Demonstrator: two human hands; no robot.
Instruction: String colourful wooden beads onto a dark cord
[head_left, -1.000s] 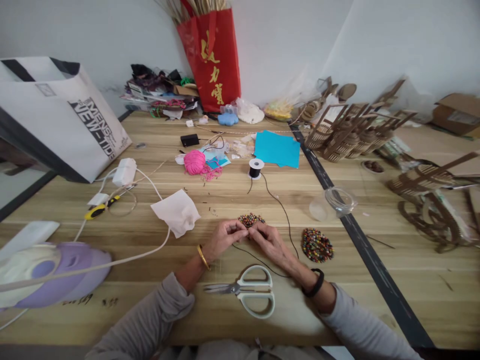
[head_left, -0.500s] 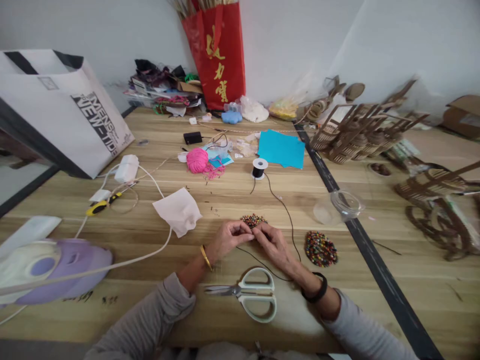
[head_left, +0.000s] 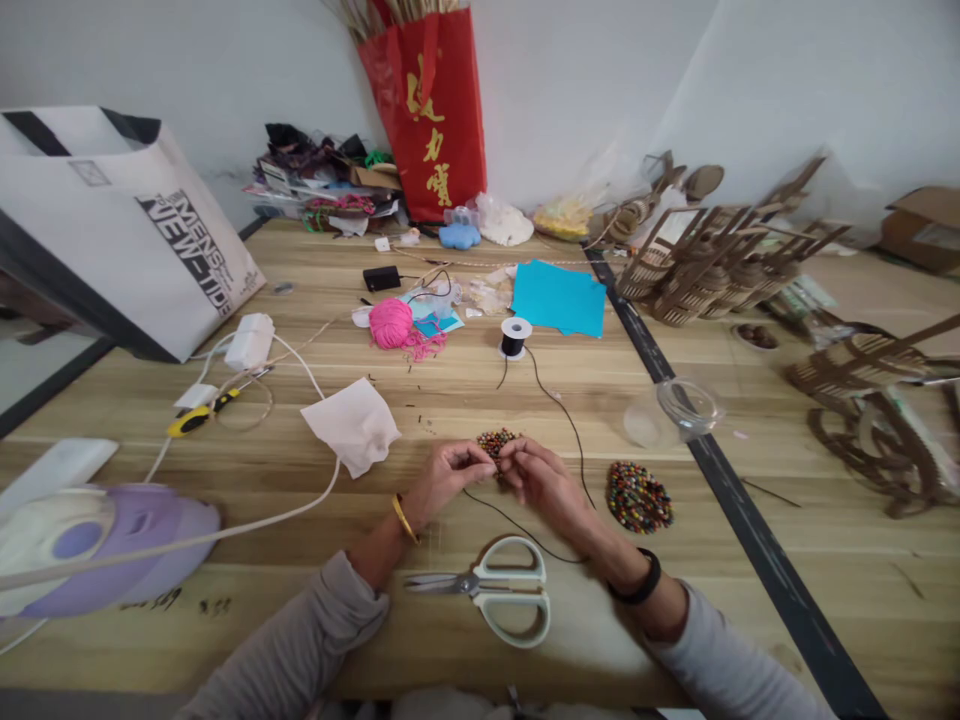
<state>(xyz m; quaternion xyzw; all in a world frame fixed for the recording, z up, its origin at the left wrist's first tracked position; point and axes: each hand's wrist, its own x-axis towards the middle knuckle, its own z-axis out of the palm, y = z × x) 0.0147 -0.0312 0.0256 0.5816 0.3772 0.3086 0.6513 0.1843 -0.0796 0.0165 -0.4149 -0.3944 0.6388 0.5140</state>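
Note:
My left hand [head_left: 448, 474], with a gold bracelet, pinches thumb against fingers at the end of a thin black cord [head_left: 517, 527] that comes up beneath it. Facing it, my right hand [head_left: 546, 480], with a black band, has its thumb and fingers drawn together; what lies between them is too small to make out. Just behind the fingertips lies a bunch of multicoloured beads [head_left: 495, 440], partly covered. The cord loops round to a white spool [head_left: 514, 338] wound with black. Scissors [head_left: 495, 588] with pale handles lie in front of both hands.
A coil of bead strings [head_left: 640, 497] lies to the right, near a clear round container [head_left: 688, 405]. Left are a white cloth [head_left: 352, 427], a cable, a yellow cutter [head_left: 196, 418] and a purple device [head_left: 142, 545]. Pink yarn [head_left: 391, 323] and blue sheets [head_left: 559, 298] lie farther back.
My right hand has turned slightly and its fingers have curled in more. Both hands remain close together by the beads. The whole view has shifted a little.

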